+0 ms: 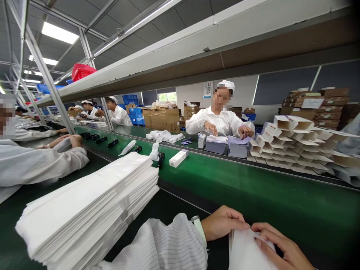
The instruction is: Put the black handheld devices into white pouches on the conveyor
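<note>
A white, soft-looking pouch (pixel 249 249) lies at the bottom right in the head view, its lower part cut off by the frame. My left hand (pixel 223 225), in a striped sleeve with a wristband, pinches its upper edge between thumb and fingers. From the other side my right hand (pixel 281 243) grips the same pouch, fingers bent over its top corner. The fingertips of both hands almost meet there. To the left of my forearm rises a tall stack of flat white pouches (pixel 92 202). Whether anything is inside the held pouch cannot be seen.
A green conveyor belt (pixel 213 191) runs across, carrying a small white box (pixel 179 158), black devices (pixel 161 159) and wrapped pieces. Opposite, a co-worker (pixel 219 116) handles paper stacks beside piled open cartons (pixel 295 146). Another person's hands (pixel 67 141) work at left. A shelf (pixel 180 56) hangs overhead.
</note>
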A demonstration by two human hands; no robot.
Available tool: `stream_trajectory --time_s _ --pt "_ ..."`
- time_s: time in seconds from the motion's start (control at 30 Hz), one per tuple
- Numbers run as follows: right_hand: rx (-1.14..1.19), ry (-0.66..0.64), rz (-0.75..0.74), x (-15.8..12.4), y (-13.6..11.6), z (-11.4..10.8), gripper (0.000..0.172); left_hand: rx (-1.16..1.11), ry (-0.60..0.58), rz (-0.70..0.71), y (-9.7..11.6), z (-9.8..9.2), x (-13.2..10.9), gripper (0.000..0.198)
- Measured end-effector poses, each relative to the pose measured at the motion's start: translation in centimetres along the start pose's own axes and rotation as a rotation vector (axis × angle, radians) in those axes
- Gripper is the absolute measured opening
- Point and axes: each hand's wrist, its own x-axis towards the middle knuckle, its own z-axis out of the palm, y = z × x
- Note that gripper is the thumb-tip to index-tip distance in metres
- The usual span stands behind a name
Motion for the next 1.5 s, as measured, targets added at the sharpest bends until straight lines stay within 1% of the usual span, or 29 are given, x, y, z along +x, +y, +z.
stream_trajectory --time_s 0.23,0.4,0.63,0.7,0.8,0.83,1.03,1.23,1.37,1.43,1.5 --pt "0.038 0.026 0.01 -0.11 -0.86 0.11 0.034 0.087 -0.002 0.0 -0.1 -0.1 -0.03 0.024" --pt "0.059 0.017 0.031 -0.18 -0.91 0.18 0.032 0.09 -0.025 0.024 -0.13 -0.14 -0.08 0.022" --pt "0.045 0.015 0.016 -0.1 -0.72 0.11 0.032 0.077 -0.02 0.0 0.29 -0.05 -0.19 0.026" --pt "0.037 0.042 0.011 -0.11 -0.82 0.19 0.033 0.07 -0.024 0.006 0.31 -0.04 -0.2 0.025" --pt "0.044 0.13 0.012 -0.17 -1.02 0.42 0.037 0.068 -0.027 0.027 0.12 -0.09 -0.15 0.024" --pt "0.046 0.139 0.01 -0.2 -1.05 0.5 0.037 0.068 -0.027 0.031 0.04 -0.13 -0.13 0.023" --pt "0.038 0.118 0.014 -0.25 -0.96 0.59 0.036 0.065 -0.028 0.024 -0.05 -0.17 -0.1 0.024" --pt "0.018 0.088 0.008 -0.18 -0.78 0.28 0.034 -0.026 -0.035 0.015 0.17 -0.03 -0.11 0.019" --pt "0.011 0.011 0.003 -0.11 -0.66 0.11 0.031 -0.024 -0.031 0.007 0.16 -0.05 -0.1 0.019" --pt "0.024 0.036 0.006 -0.14 -0.72 0.24 0.032 -0.024 -0.035 0.003 0.2 -0.08 -0.13 0.019" --pt "0.04 0.1 0.016 -0.21 -0.85 0.46 0.034 -0.017 -0.034 -0.005 0.24 -0.1 -0.18 0.019"
